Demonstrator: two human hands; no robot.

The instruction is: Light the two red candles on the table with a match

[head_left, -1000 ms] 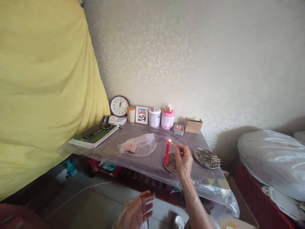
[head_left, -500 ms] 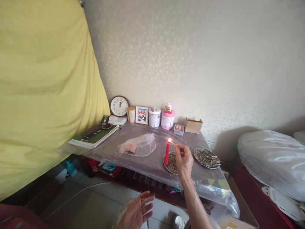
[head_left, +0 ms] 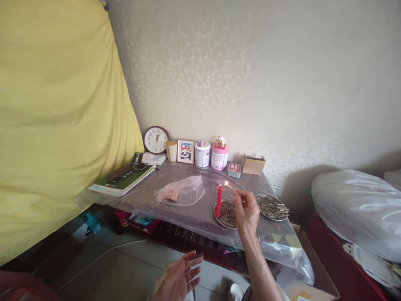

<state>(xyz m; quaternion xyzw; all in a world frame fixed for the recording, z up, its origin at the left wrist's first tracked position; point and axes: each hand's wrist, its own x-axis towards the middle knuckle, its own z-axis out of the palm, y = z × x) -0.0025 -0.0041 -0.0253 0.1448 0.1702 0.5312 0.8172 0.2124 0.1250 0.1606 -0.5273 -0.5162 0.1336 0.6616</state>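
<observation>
My right hand (head_left: 246, 211) pinches a burning match (head_left: 230, 187), its flame just right of a red candle's top. The red candle (head_left: 219, 201) stands upright at the left side of a round metal plate (head_left: 226, 226) filled with small dark grains. A tiny pale spot shows at the wick; whether it burns, I cannot tell. Low in front of the table, my left hand (head_left: 180, 278) is palm up, fingers partly curled, with a small brown matchbox (head_left: 194, 261) between thumb and fingers. Part of the matchbox is hidden by the thumb.
A second plate of grains (head_left: 270, 206) with several matchsticks lies to the right. On the plastic-covered table (head_left: 140, 200) are a clear bag (head_left: 191, 190), a green book (head_left: 123, 179), a clock (head_left: 156, 140), tins and an open cardboard box (head_left: 253, 165). Yellow cloth (head_left: 62, 117) hangs left.
My right hand has drawn the burning match a little to the right, away from the candle's top. My left hand stays nearly where it was.
</observation>
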